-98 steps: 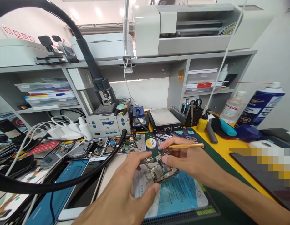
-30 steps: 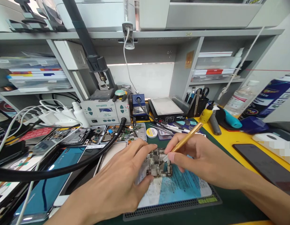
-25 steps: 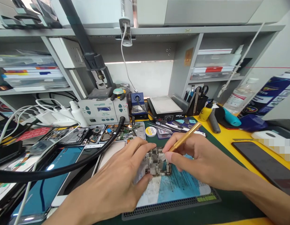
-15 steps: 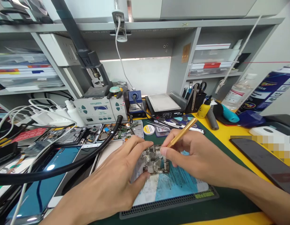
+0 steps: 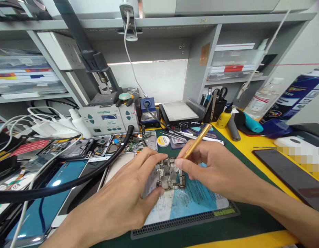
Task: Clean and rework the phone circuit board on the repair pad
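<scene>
A phone circuit board [image 5: 166, 169] lies on a white and blue sheet [image 5: 185, 210]. My left hand [image 5: 123, 189] steadies it from the left, the index fingertip on its upper edge and the thumb on its lower edge. My right hand [image 5: 213, 165] is closed on a slim gold pen-like tool [image 5: 198, 140], held like a pencil and tilted up to the right. Its lower end is hidden by my fingers over the board's upper right part, so I cannot tell whether the tip touches the board.
A thick black hose [image 5: 97, 179] curves across the left side over several phones [image 5: 53, 193]. Behind stand a hot-air station [image 5: 110, 119], a heating plate [image 5: 181, 115] and a tray of board parts [image 5: 135, 142]. A black phone [image 5: 285, 172] lies at right, near a yellow bottle [image 5: 223, 119].
The gold tool stands slightly more upright, its top end shifted a little left and up. My left hand keeps its grip on the board. The whole view has shifted slightly.
</scene>
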